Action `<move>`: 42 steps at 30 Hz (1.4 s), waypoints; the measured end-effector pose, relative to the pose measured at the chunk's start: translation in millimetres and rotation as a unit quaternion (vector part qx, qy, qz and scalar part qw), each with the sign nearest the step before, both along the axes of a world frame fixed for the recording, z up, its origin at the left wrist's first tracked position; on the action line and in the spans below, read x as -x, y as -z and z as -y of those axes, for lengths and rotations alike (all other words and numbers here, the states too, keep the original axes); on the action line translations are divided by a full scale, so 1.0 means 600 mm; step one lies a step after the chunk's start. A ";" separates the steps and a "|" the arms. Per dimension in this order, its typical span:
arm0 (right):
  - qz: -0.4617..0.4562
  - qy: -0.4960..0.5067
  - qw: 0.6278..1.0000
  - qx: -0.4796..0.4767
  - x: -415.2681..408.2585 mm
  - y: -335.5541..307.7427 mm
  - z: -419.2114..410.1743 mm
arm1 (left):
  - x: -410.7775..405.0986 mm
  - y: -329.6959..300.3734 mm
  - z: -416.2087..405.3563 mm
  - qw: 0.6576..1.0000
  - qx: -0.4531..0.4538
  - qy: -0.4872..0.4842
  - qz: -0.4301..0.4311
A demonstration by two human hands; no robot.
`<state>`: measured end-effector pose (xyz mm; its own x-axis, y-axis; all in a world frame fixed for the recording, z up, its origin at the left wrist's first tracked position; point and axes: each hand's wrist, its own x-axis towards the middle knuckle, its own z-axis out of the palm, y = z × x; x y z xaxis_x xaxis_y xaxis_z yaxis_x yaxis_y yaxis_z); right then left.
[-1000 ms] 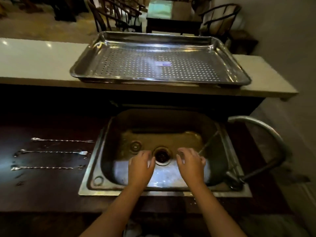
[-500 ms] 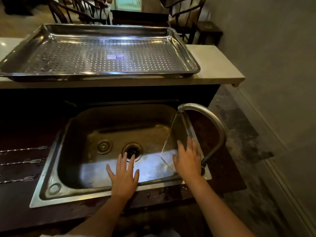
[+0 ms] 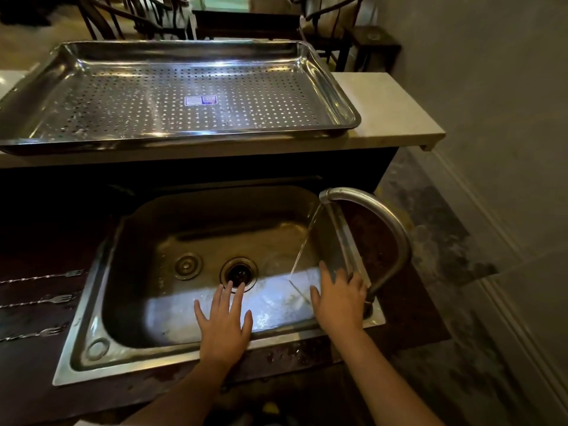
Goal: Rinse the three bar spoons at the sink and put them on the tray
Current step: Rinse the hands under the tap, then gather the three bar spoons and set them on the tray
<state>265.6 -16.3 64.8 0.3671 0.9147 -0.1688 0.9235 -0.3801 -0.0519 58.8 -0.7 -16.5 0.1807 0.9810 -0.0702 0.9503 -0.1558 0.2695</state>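
Three thin bar spoons with twisted stems and fork ends lie side by side on the dark counter left of the sink: the far one [image 3: 46,276], the middle one [image 3: 40,302] and the near one [image 3: 33,334]. Their left parts are cut off by the frame edge. My left hand [image 3: 224,321] hovers open over the steel sink [image 3: 92,302] near its front wall. My right hand [image 3: 339,298] is open over the sink's right side, by the faucet base. A thin stream of water runs from the curved faucet [image 3: 384,222]. The perforated steel tray [image 3: 325,84] sits on the pale raised counter behind.
A drain [image 3: 239,273] and a round plug [image 3: 188,265] sit in the sink bottom. The pale counter [image 3: 393,118] ends at the right, with grey floor and wall beyond. Dark chairs [image 3: 123,16] stand behind the tray.
The view has swung right, so the spoons slid to the left edge. Both hands opened and spread; the right hand moved toward the faucet base. Water runs throughout.
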 end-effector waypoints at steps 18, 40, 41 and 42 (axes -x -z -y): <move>-0.045 0.027 0.996 -0.073 0.032 0.022 0.039 | -0.005 0.001 -0.004 0.999 0.046 -0.020 -0.017; -0.171 -0.153 0.971 -0.071 0.454 0.017 -0.091 | 0.359 -0.087 -0.043 0.968 0.011 -0.241 0.074; -0.168 -0.163 0.970 -0.067 0.483 0.017 -0.097 | 0.390 -0.087 -0.045 0.964 0.012 -0.254 0.082; -0.167 -0.173 0.969 -0.064 0.512 0.018 -0.103 | 0.421 -0.086 -0.049 0.959 0.011 -0.268 0.094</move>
<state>-41.7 45.7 54.2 -0.0208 0.9945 -0.1027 0.9184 -0.0216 -0.3950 -193.8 28.6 35.4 -0.3380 0.9349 -0.1083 0.8267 0.3499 0.4406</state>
